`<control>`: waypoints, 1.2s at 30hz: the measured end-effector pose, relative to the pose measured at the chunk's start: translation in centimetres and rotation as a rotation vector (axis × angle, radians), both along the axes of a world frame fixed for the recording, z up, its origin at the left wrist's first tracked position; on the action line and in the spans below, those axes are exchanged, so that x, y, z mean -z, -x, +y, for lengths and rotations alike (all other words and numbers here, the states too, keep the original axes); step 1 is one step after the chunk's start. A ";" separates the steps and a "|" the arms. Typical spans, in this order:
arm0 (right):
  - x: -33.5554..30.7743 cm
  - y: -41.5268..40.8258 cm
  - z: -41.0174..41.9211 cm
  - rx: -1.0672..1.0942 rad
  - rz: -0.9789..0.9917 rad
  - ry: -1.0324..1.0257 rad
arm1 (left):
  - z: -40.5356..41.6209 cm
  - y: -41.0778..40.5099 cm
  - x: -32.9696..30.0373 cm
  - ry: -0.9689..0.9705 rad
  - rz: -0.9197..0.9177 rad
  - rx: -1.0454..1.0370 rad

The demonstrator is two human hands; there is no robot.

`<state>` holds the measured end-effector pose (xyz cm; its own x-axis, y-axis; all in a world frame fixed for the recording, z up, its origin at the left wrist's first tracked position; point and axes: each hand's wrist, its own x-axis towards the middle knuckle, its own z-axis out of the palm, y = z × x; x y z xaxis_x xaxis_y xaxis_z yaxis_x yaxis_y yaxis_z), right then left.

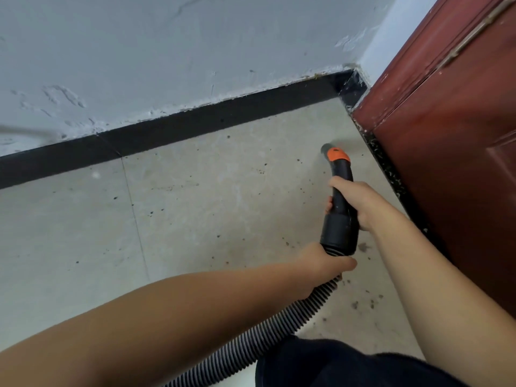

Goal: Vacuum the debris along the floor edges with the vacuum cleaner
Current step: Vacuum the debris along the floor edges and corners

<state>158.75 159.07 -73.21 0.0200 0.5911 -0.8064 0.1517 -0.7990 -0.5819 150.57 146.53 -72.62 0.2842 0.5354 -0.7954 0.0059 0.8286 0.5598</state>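
Observation:
A black vacuum handle (340, 219) with an orange collar (337, 154) points toward the corner of the room, its tip blurred just above the pale floor tiles (195, 219). My right hand (356, 201) grips the handle's middle. My left hand (324, 263) holds the ribbed grey hose (251, 347) right where it joins the handle. Dark debris specks (363, 301) lie on the tiles below the handle, and pale crumbs (386, 170) line the black strip at the door's foot.
A black skirting board (195, 124) runs under the white wall (195, 51) to the corner. A dark red door (446, 135) stands on the right. Dark clothing (349, 364) shows at the bottom edge.

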 end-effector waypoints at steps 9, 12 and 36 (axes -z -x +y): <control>-1.5 2.6 -3.2 -0.199 0.036 0.060 | -4.5 0.4 -1.2 0.001 -0.046 -0.149; -2.2 2.4 -3.8 -0.220 0.014 0.069 | -5.2 0.0 -1.8 0.015 -0.046 -0.144; -2.2 2.4 -9.8 -0.269 -0.007 0.077 | -11.1 0.9 -3.1 0.026 -0.062 -0.116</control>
<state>156.31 149.22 -70.99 -0.1236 0.5129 -0.8495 0.3679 -0.7714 -0.5193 149.71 135.43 -69.55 0.2708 0.5469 -0.7922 -0.1254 0.8360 0.5343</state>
